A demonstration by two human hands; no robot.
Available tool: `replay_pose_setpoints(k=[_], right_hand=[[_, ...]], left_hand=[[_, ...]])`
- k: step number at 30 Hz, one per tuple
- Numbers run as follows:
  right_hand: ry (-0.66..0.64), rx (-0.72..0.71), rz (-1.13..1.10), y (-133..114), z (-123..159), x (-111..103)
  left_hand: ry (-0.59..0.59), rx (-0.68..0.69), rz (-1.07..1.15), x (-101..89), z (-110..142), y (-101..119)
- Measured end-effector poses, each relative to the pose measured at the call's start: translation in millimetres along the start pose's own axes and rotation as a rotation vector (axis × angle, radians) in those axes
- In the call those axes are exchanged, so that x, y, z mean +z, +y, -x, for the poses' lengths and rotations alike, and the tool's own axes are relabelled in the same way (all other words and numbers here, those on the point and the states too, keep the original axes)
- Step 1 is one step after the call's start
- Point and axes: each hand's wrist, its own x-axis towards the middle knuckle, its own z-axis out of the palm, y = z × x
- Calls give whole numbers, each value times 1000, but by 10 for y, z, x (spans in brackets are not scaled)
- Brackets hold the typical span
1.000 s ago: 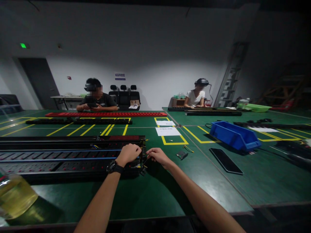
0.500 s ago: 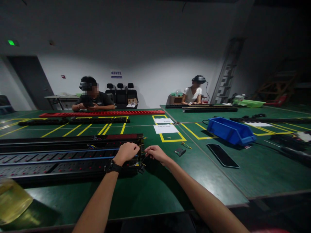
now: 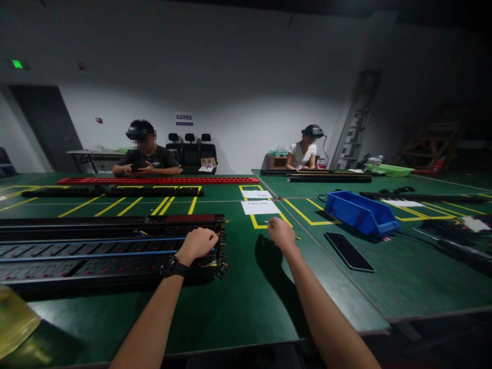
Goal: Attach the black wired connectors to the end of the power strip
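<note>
My left hand, with a black watch on the wrist, rests closed on the right end of a long black power strip with red dots and blue edges. What its fingers grip is hidden. A black connector and short wires stick out at that end. My right hand is over the green table, beside a yellow-taped square, its fingertips pinched together at a small pale piece too small to name. A short yellow wire shows just behind this hand.
White paper labels lie ahead. To the right are a black phone-like slab and a blue bin. A long red frame lies across the far side, where two people sit. A yellowish container stands front left.
My right hand has moved right and away from the strip's end, toward the taped square, now covering a small black module. My left hand stays on the strip.
</note>
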Motion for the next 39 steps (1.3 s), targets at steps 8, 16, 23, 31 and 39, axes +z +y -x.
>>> replay_pose_setpoints(k=[8,16,23,31,39], right_hand=[[28,204,130,609,-227,0],[-9,217,97,668,-277,85],[-48,183,55,578,-256,4],[15,-81,-230,240,-215,41],[-154,-298,-638,-127,-66,365]], left_hand=[[-1,4,8,-23,6,4],[-5,3,9,-22,9,-1],[-3,1,5,-29,25,19],[-2,-4,-2,-22,29,19],[6,13,-21,-19,25,2]])
